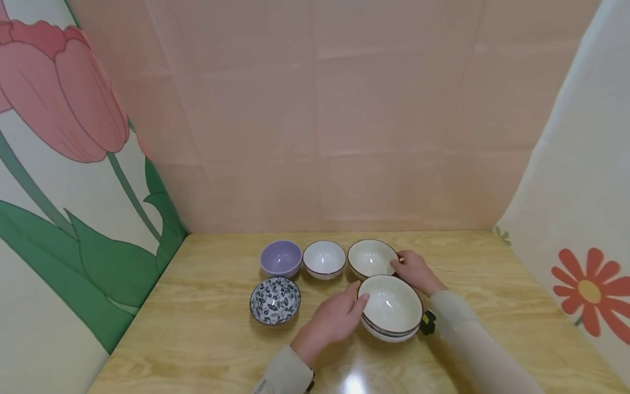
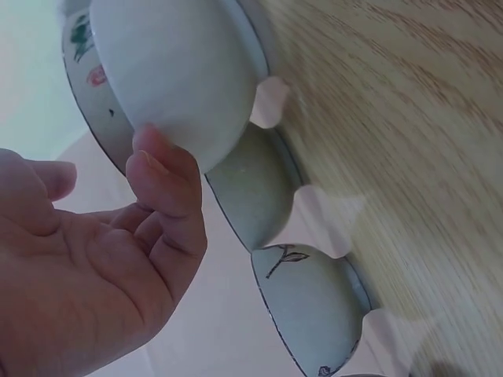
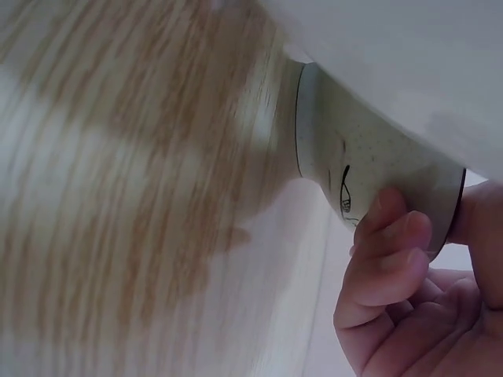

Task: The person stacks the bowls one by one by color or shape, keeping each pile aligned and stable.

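Observation:
My right hand (image 1: 415,270) pinches the right rim of a cream bowl (image 1: 371,257), thumb inside and fingers curled on its outer wall. The right wrist view has these fingers (image 3: 389,251) against the bowl's speckled side (image 3: 377,149), beside a dark line drawing. In front stands a stack of nested bowls (image 1: 391,303) with dark rims. My left hand (image 1: 336,317) holds the stack's left side, thumb over the rim. From the left wrist, its fingertips press a plain white bowl (image 2: 173,78), with a flower-painted bowl (image 2: 93,86) nested above.
Left of the cream bowl, a white bowl (image 1: 324,257) and a purple bowl (image 1: 281,258) complete the back row. A blue-and-white patterned bowl (image 1: 275,301) sits before the purple one. The wooden table (image 1: 197,328) meets a pink backdrop (image 1: 315,137) behind.

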A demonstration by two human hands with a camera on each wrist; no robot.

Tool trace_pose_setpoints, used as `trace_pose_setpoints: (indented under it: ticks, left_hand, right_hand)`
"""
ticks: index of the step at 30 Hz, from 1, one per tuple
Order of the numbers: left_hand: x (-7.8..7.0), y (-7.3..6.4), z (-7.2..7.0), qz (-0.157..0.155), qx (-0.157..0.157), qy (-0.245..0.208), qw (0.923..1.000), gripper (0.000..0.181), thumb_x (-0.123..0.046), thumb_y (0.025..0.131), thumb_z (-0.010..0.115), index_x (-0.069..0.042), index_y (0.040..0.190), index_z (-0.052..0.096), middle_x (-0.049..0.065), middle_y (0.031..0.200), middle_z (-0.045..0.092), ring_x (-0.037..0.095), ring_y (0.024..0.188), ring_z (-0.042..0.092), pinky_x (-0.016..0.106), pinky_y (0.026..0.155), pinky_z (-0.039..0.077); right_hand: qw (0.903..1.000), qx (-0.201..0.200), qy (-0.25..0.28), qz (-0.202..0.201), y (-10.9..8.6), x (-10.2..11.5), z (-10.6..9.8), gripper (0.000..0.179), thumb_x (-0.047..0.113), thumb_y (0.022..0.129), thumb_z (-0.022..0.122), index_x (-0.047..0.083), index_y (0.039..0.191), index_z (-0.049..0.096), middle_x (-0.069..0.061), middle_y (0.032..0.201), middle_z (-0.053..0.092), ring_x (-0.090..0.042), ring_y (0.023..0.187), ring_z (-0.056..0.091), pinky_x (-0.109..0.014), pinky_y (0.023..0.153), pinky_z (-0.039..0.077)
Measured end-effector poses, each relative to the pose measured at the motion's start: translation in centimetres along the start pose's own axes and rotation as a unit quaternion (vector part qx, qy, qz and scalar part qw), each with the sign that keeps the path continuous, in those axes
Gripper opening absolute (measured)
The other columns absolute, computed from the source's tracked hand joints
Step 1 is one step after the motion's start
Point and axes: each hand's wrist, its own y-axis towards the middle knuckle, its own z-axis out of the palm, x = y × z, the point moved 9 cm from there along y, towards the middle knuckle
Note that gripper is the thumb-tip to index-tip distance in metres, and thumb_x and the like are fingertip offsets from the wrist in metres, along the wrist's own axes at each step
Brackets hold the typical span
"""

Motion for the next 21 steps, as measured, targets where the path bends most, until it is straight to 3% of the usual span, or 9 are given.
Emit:
trace_pose_setpoints:
  ticks: [10, 17, 21]
  left_hand:
    - [-0.34, 0.24, -0.36, 0.003, -0.011, 0.018, 0.9998, 0.061, -0.047, 0.108, 0.027, -0.009, 0.155, 0.036, 0.01, 0.149, 0.051, 0.028, 0.134, 0.051, 0.045, 0.11, 0.042]
    - [-0.36, 0.24, -0.08, 0.005, -0.014, 0.032, 0.9994, 0.052, -0.036, 0.11, 0.03, -0.008, 0.152, 0.04, 0.009, 0.148, 0.052, 0.026, 0.134, 0.052, 0.041, 0.11, 0.042]
    - [-0.46, 0.22, -0.1, 0.014, -0.021, 0.046, 0.9986, 0.05, -0.033, 0.109, 0.033, -0.006, 0.151, 0.042, 0.01, 0.146, 0.054, 0.026, 0.132, 0.054, 0.04, 0.109, 0.044]
  right_hand:
    - [0.9993, -0.014, -0.007, -0.034, -0.02, 1.08, -0.56, 0.034, 0.012, 0.099, 0.052, -0.016, 0.115, 0.061, -0.027, 0.101, 0.068, -0.032, 0.086, 0.064, -0.048, 0.078, 0.055]
    - [0.9996, -0.018, -0.008, -0.023, -0.08, 0.57, -0.37, 0.035, 0.013, 0.099, 0.051, -0.016, 0.115, 0.062, -0.027, 0.104, 0.068, -0.033, 0.09, 0.064, -0.05, 0.082, 0.054]
    - [0.9993, -0.028, 0.001, -0.024, -0.3, 0.47, -0.45, 0.034, 0.013, 0.099, 0.051, -0.016, 0.112, 0.062, -0.026, 0.1, 0.068, -0.031, 0.085, 0.063, -0.048, 0.078, 0.055]
